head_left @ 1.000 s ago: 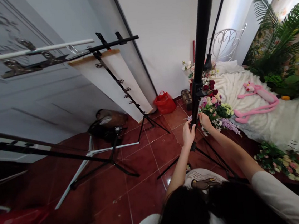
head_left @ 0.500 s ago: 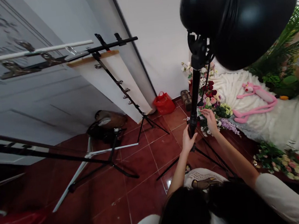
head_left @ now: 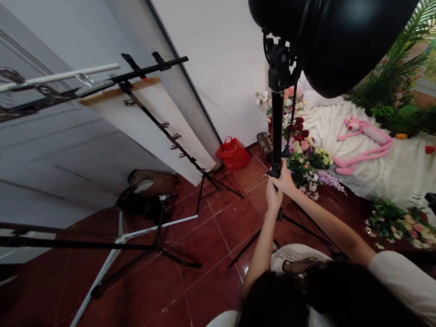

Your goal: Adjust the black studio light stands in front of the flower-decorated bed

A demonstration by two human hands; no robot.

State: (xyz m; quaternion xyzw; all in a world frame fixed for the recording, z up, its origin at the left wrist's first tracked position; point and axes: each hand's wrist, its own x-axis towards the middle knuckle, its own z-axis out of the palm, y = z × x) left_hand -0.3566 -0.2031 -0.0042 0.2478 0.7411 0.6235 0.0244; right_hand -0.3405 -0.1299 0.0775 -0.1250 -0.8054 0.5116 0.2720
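Before me stands a black light stand (head_left: pixel 276 125), its pole topped by a large black studio lamp (head_left: pixel 362 16) with its cable coiled around it. My left hand (head_left: pixel 273 197) is wrapped round the pole just below a black clamp collar (head_left: pixel 274 171). Right beside it, my right hand (head_left: pixel 284 181) is closed on the pole at the same collar, the two hands touching. Part of each hand's fingers is hidden behind the pole. The stand's tripod legs (head_left: pixel 247 247) spread on the red tiled floor below.
Left are a backdrop stand with clips (head_left: pixel 162 122) holding a white sheet (head_left: pixel 175 137), and a white stand leg (head_left: pixel 98 287). A red bag (head_left: pixel 233 154) sits by the wall. Flowers (head_left: pixel 308 158) and a pink plush toy (head_left: pixel 372 138) on white fur (head_left: pixel 396 174) lie right.
My right hand, open beside the pole before, has come left and closed on it. My left hand stays on the pole. The view has shifted slightly.
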